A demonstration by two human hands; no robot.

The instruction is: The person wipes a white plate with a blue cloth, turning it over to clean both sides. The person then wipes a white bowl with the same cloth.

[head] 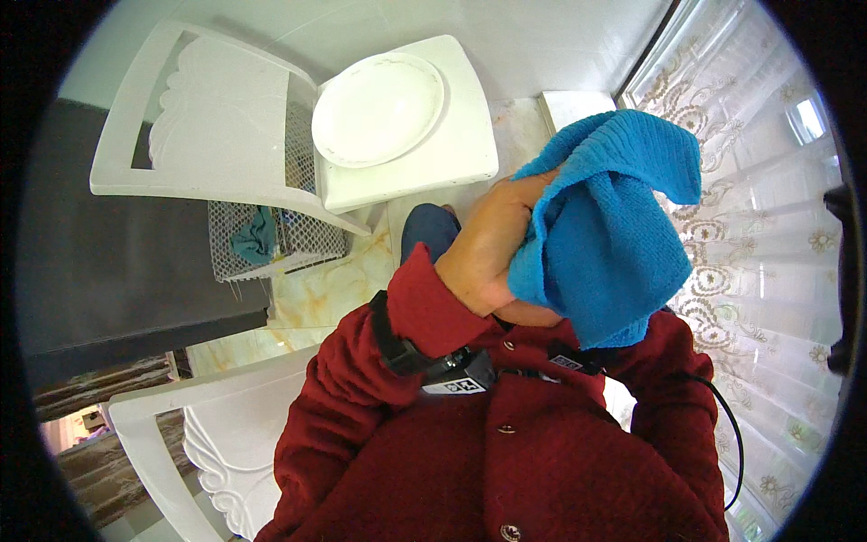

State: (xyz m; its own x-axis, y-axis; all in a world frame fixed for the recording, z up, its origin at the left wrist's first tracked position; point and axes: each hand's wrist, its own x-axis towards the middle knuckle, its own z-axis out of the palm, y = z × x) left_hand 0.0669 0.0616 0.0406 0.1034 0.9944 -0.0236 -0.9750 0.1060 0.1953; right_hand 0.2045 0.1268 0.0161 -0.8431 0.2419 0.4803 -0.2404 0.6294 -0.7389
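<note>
My left hand [491, 237], in a red sleeve with a black strap, grips a bunched blue cloth [609, 230] in front of my chest. The cloth is folded over itself, and one flap sticks out to the right. Just below the left hand, a small part of my right hand [532, 314] shows. The cloth covers most of it, so its grip cannot be seen. Beyond the hands, a white plate [379, 108] with a faint rim pattern rests on the seat of a white chair [467, 146].
Beside the chair stands a white mesh basket [308, 247] holding a teal cloth [255, 237]. A dark grey panel [135, 264] fills the left. Another white chair [230, 400] is at lower left. Sheer patterned curtains [752, 271] hang at right. A black cable [738, 433] loops by my right arm.
</note>
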